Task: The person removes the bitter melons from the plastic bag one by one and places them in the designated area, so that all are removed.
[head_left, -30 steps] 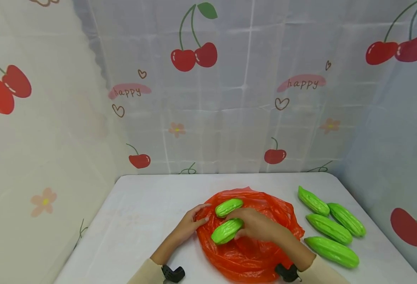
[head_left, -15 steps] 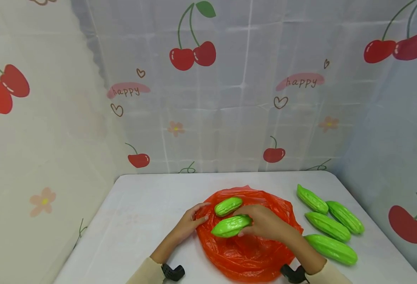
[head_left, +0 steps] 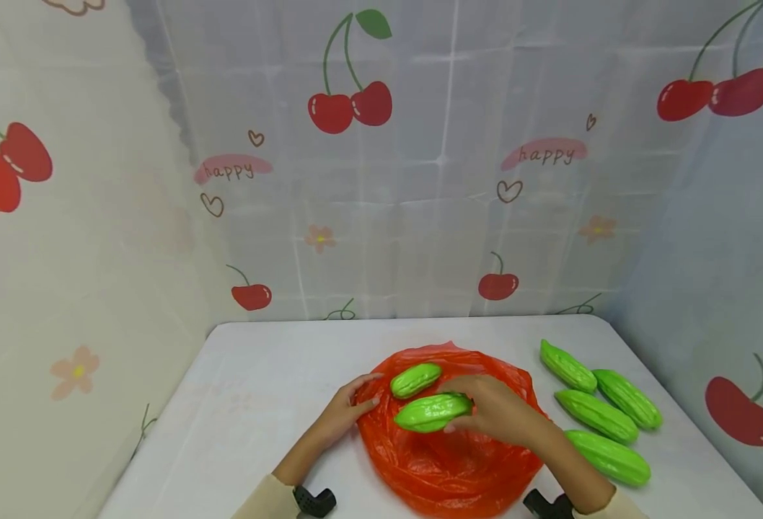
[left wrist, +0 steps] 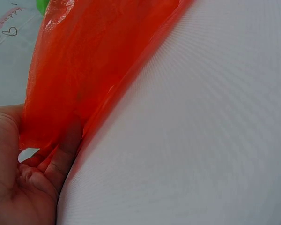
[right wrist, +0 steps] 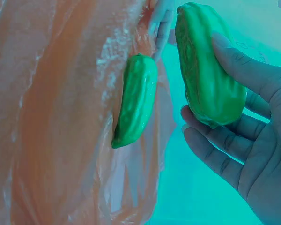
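Note:
A red plastic bag lies spread on the white table. My left hand grips its left edge, the plastic passing between thumb and fingers in the left wrist view. Over the bag, my right hand holds a green bitter melon by its right end. The right wrist view shows this held bitter melon with the thumb on one side and fingers on the other. Just behind it in the head view, another bitter melon rests on the bag, touched by neither hand.
Several more bitter melons lie in a group on the table's right side, close to the bag. A white table carries everything, with a cherry-printed curtain behind it and at both sides.
My right hand has moved to the right with the bitter melon, which has turned from slanted to nearly level. The left hand stays at the bag's edge.

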Demonstrator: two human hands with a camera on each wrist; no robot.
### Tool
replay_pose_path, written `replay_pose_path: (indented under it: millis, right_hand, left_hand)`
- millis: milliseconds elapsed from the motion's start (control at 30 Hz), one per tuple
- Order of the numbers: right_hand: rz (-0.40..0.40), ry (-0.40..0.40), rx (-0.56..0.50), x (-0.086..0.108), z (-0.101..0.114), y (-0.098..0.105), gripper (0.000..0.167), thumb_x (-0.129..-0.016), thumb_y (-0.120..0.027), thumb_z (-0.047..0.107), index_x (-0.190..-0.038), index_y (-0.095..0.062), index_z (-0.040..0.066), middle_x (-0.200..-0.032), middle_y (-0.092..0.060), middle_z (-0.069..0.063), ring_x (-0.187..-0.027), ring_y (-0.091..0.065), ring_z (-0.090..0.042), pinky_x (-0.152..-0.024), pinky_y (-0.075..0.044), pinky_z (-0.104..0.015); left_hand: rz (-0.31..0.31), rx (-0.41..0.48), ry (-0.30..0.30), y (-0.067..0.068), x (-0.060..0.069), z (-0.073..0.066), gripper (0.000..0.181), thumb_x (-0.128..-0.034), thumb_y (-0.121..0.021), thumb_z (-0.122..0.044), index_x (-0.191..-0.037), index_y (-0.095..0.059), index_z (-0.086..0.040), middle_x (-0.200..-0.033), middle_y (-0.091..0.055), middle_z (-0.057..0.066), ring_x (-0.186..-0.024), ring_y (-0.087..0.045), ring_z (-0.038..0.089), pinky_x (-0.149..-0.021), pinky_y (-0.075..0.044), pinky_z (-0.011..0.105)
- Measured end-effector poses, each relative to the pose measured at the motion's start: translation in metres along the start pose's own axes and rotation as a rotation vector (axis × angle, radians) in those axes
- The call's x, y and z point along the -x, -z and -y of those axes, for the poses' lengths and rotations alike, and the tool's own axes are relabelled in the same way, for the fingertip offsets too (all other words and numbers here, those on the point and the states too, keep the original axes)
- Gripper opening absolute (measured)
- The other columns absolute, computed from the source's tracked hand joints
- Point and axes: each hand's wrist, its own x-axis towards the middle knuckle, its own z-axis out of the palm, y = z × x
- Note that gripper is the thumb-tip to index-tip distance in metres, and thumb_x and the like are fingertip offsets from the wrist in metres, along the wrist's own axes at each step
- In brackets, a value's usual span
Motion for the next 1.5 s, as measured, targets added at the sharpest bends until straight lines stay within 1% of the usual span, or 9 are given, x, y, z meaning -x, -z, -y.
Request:
replay_pose_path:
  millis: [167, 400, 533, 767, 900, 1033, 1167, 1300, 1500]
  right_hand:
    - [-0.037, -0.035, 0.053, 0.009, 0.003, 0.004, 0.046, -0.078, -0.089, 0.032, -0.12, -0.07, 0.024, -0.11, -0.066, 0.019, -0.098, -0.06, -0.006, -0.081, -0.055, -0.024]
    - [-0.055, -0.051, 0.083, 0.021, 0.004, 0.006, 0.052, -0.079, -0.088, 0.027, -0.126, -0.069, 0.02, -0.116, -0.067, 0.015, -0.104, -0.062, -0.011, -0.085, -0.058, -0.031]
    - [-0.058, -0.076, 0.094, 0.027, 0.005, 0.008, 0.054, -0.078, -0.089, 0.03, -0.126, -0.069, 0.018, -0.115, -0.067, 0.013, -0.103, -0.062, -0.013, -0.084, -0.059, -0.034]
    - [-0.068, -0.085, 0.115, 0.042, 0.004, 0.011, 0.053, -0.077, -0.088, 0.036, -0.124, -0.069, 0.019, -0.113, -0.067, 0.013, -0.099, -0.062, -0.012, -0.08, -0.059, -0.032]
    - [-0.081, -0.096, 0.136, 0.049, 0.002, 0.012, 0.057, -0.077, -0.087, 0.042, -0.125, -0.069, 0.018, -0.117, -0.068, 0.01, -0.103, -0.064, -0.015, -0.083, -0.059, -0.036]
    - [-0.076, -0.12, 0.117, 0.057, 0.0, 0.012, 0.058, -0.077, -0.086, 0.045, -0.125, -0.07, 0.018, -0.118, -0.069, 0.009, -0.106, -0.064, -0.017, -0.085, -0.059, -0.039]
    - [-0.081, -0.136, 0.113, 0.064, -0.003, 0.011, 0.055, -0.076, -0.087, 0.042, -0.123, -0.071, 0.018, -0.115, -0.069, 0.011, -0.102, -0.064, -0.015, -0.083, -0.059, -0.036]
    - [-0.094, -0.128, 0.109, 0.072, -0.007, 0.012, 0.053, -0.077, -0.087, 0.04, -0.122, -0.071, 0.019, -0.112, -0.069, 0.013, -0.097, -0.063, -0.01, -0.08, -0.059, -0.031]
    - [-0.095, -0.136, 0.101, 0.085, -0.01, 0.014, 0.055, -0.077, -0.086, 0.042, -0.123, -0.071, 0.016, -0.109, -0.069, 0.014, -0.091, -0.061, -0.006, -0.076, -0.058, -0.027]
  left_hand:
    - [-0.002, -0.017, 0.002, 0.001, -0.001, 0.0, 0.044, -0.1019, -0.063, -0.022, -0.145, -0.054, -0.02, -0.155, -0.045, 0.007, -0.137, -0.048, 0.027, -0.1, -0.05, 0.027]
    - [-0.006, -0.014, 0.008, 0.0, 0.001, 0.001, 0.045, -0.1019, -0.063, -0.021, -0.146, -0.054, -0.017, -0.154, -0.046, 0.009, -0.131, -0.053, 0.027, -0.098, -0.052, 0.027]
    - [-0.011, -0.018, 0.006, 0.0, 0.002, 0.001, 0.045, -0.1017, -0.063, -0.022, -0.146, -0.054, -0.018, -0.154, -0.047, 0.008, -0.132, -0.052, 0.026, -0.1, -0.05, 0.027]
    - [-0.007, -0.008, 0.011, -0.001, 0.003, 0.0, 0.046, -0.1019, -0.063, -0.022, -0.146, -0.054, -0.017, -0.153, -0.048, 0.009, -0.129, -0.054, 0.026, -0.098, -0.051, 0.026]
    - [-0.006, -0.016, 0.012, -0.001, 0.002, 0.001, 0.045, -0.1018, -0.063, -0.022, -0.146, -0.054, -0.018, -0.152, -0.048, 0.008, -0.128, -0.054, 0.024, -0.098, -0.051, 0.025]
    - [-0.006, -0.026, 0.007, 0.0, 0.001, 0.0, 0.045, -0.1017, -0.063, -0.021, -0.145, -0.054, -0.018, -0.152, -0.048, 0.007, -0.129, -0.053, 0.023, -0.099, -0.05, 0.023]
    - [-0.005, -0.02, 0.007, 0.0, 0.001, -0.001, 0.045, -0.1016, -0.063, -0.021, -0.145, -0.054, -0.018, -0.152, -0.049, 0.008, -0.127, -0.055, 0.023, -0.097, -0.051, 0.024]
    - [-0.003, -0.011, 0.006, 0.0, 0.001, 0.0, 0.045, -0.1017, -0.063, -0.021, -0.146, -0.054, -0.017, -0.151, -0.049, 0.008, -0.125, -0.056, 0.023, -0.096, -0.052, 0.024]
    - [0.002, -0.011, 0.003, 0.0, 0.001, 0.001, 0.045, -0.102, -0.062, -0.021, -0.146, -0.054, -0.016, -0.151, -0.049, 0.009, -0.127, -0.055, 0.024, -0.097, -0.051, 0.023]
